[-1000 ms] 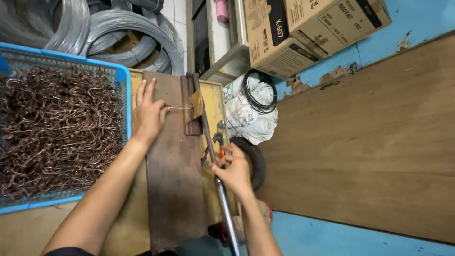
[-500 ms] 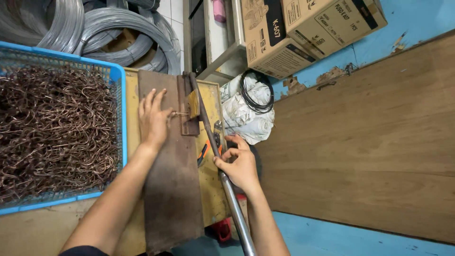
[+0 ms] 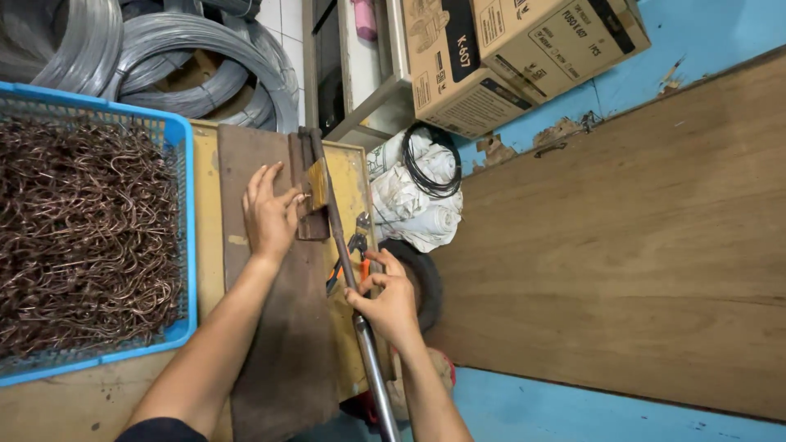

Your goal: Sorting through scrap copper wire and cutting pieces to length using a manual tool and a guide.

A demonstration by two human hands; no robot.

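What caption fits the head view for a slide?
Left hand presses on a dark steel plate while right hand grips a long metal lever, beside a blue basket of bent wire.

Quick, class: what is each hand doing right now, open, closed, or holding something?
Left hand: open, fingers flat on the dark metal plate beside the bending block.
Right hand: grip closed around the long metal lever.

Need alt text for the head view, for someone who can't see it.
A person's left hand presses flat on a dark metal plate while the right hand grips a long metal lever. A blue basket of bent brown wire sits left.
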